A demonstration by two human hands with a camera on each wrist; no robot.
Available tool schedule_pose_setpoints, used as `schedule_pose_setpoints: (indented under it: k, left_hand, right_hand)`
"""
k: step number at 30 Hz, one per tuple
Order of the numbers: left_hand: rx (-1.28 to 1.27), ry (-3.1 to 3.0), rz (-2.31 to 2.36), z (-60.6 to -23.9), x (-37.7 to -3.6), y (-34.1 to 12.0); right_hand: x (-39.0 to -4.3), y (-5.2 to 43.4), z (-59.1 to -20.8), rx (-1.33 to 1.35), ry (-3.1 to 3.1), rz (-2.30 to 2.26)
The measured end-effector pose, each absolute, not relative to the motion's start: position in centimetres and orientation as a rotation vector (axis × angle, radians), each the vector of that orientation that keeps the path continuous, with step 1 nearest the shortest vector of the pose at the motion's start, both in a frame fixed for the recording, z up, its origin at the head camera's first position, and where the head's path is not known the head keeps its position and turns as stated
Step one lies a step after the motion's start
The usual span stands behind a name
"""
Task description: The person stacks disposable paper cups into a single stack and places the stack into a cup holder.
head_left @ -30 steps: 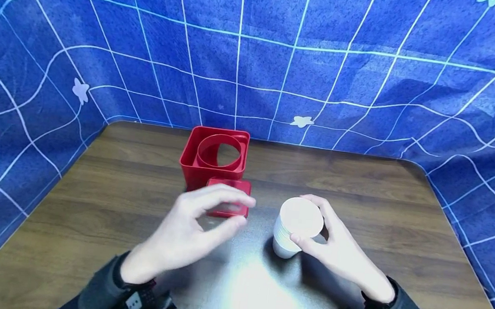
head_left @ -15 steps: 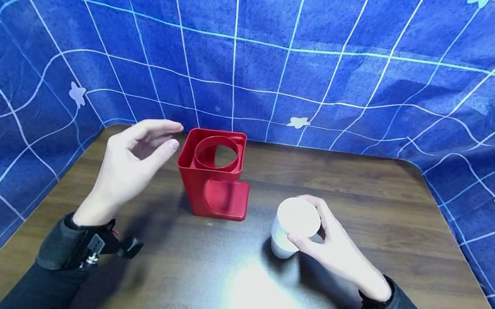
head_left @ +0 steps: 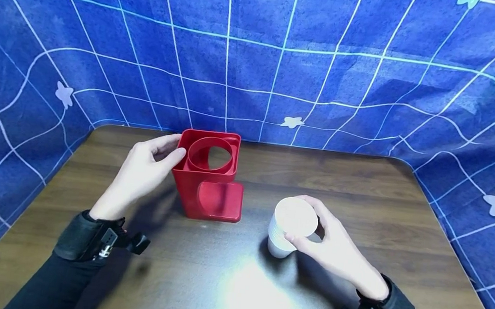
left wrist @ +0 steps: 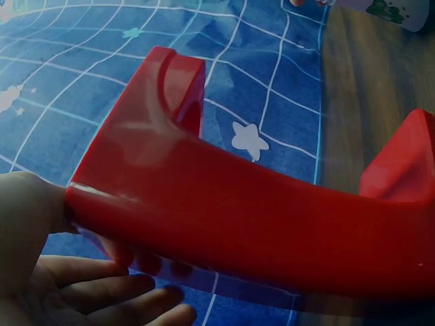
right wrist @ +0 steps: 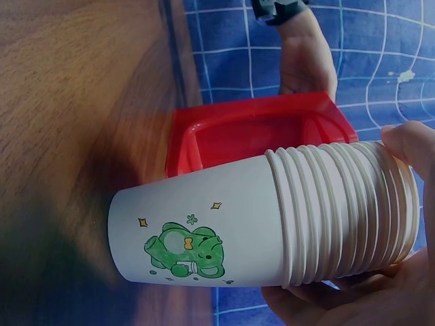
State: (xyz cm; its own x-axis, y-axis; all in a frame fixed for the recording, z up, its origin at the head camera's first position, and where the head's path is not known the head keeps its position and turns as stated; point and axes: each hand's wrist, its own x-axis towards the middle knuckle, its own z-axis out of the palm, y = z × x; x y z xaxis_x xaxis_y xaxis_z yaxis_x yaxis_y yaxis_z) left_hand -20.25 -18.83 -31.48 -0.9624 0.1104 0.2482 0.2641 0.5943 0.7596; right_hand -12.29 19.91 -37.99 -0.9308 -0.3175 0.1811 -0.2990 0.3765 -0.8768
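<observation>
A red plastic cup holder [head_left: 183, 188] stands on the table, with a square top, a round ring opening [head_left: 193, 155] and a flat foot [head_left: 228, 200] at the front right. My left hand [head_left: 145, 172] grips its upper left side, thumb at the rim; in the left wrist view, fingers [left wrist: 102, 295] reach past its edge. To the right, a stack of white paper cups [head_left: 296, 216] stands upright, rims up. My right hand [head_left: 333, 245] grips the stack near the top, thumb in front and fingers behind. The right wrist view shows a green bear print [right wrist: 187, 251] on the lowest cup.
The brown wooden table [head_left: 361, 185] ends at the back against a blue cloth [head_left: 256, 66] with white lines and star shapes, which also hangs at both sides. Bright glare [head_left: 256, 299] lies on the table in front of the cups.
My left hand has swung from in front of the cup holder round to its left, then in to grip its top side. The right hand stays on the cup stack.
</observation>
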Motion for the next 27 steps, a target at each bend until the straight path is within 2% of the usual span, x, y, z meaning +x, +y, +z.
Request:
schedule_pose_setpoints:
  k: [16, 27]
  left_hand:
    - [-0.357, -2.651, -1.327, -31.5, -20.3, -18.7]
    - [-0.409, -2.742, -1.396, -31.7, -20.3, -18.8]
  right_hand:
    - [-13.7, 19.8, -37.0, -0.575, 2.634, -1.618]
    - [-16.1, 18.9, -33.2, -0.683, 2.700, -1.587]
